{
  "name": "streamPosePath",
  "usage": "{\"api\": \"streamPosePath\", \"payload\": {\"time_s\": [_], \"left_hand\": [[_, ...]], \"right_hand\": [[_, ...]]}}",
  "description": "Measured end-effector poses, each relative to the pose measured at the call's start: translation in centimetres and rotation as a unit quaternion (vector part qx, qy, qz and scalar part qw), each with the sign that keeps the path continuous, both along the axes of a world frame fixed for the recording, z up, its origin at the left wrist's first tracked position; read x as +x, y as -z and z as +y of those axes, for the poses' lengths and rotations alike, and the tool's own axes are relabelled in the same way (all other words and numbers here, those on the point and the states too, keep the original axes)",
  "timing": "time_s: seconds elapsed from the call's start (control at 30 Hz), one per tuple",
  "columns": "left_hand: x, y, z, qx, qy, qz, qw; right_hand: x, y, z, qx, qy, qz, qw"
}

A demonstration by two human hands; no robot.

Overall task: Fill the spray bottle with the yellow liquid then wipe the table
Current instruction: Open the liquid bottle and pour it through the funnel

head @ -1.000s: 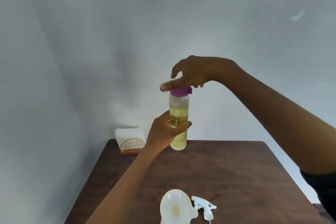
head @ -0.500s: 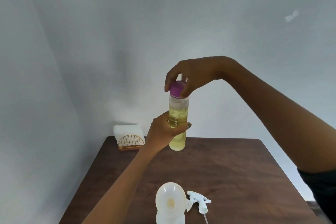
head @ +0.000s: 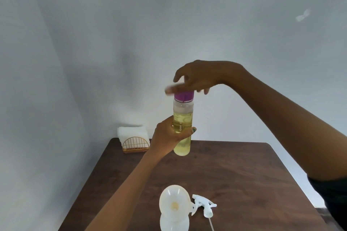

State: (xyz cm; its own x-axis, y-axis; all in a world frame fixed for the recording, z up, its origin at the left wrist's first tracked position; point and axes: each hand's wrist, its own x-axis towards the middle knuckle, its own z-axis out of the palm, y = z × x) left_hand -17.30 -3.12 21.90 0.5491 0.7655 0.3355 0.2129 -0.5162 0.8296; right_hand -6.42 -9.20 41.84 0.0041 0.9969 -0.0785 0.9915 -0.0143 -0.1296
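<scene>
Brown wooden table (head: 234, 184) taking up the lower half, pushed against a pale wall.

Held up over the table's far edge: clear bottle (head: 182, 124) with the yellow liquid, upright, more than half full, purple cap (head: 184, 96) on top. Left hand (head: 169, 135) wrapped round the bottle's middle, thumb across the front, solid grasp. Right hand (head: 199, 77) right on top of the cap, fingers spread out and blurred, thumb poking off to the left. Touching the cap or just over it, honestly can't tell, and can't tell if it's actually clamped on or loose.

Near edge of the table, well below the held bottle: white spray bottle (head: 173, 221), cut off by the frame, with a white funnel (head: 175, 203) sitting in its neck. Bit of yellowish tint down in the funnel's throat. Just to the right of the funnel, lying flat on the table: white trigger sprayer head (head: 204, 205), off the spray bottle, thin dip tube trailing toward the near edge.

Far left corner of the table: small gold wire holder (head: 136, 144) with a stack of white napkins (head: 131, 131) standing in it.
</scene>
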Motion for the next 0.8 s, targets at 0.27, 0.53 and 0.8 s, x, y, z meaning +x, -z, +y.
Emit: {"api": "streamPosePath", "payload": {"time_s": [0.27, 0.53, 0.8], "left_hand": [[0.0, 0.5, -0.2, -0.008, -0.001, 0.007, 1.000], [-0.1, 0.9, -0.7, -0.014, 0.006, 0.003, 1.000], [0.1, 1.4, -1.1, -0.022, 0.014, 0.025, 0.999]], "right_hand": [[0.1, 0.1, -0.7, -0.036, -0.085, 0.040, 0.995], [0.6, 1.8, -0.2, -0.036, -0.029, 0.039, 0.998], [1.4, 1.8, -1.0, -0.025, -0.124, 0.029, 0.992]]}}
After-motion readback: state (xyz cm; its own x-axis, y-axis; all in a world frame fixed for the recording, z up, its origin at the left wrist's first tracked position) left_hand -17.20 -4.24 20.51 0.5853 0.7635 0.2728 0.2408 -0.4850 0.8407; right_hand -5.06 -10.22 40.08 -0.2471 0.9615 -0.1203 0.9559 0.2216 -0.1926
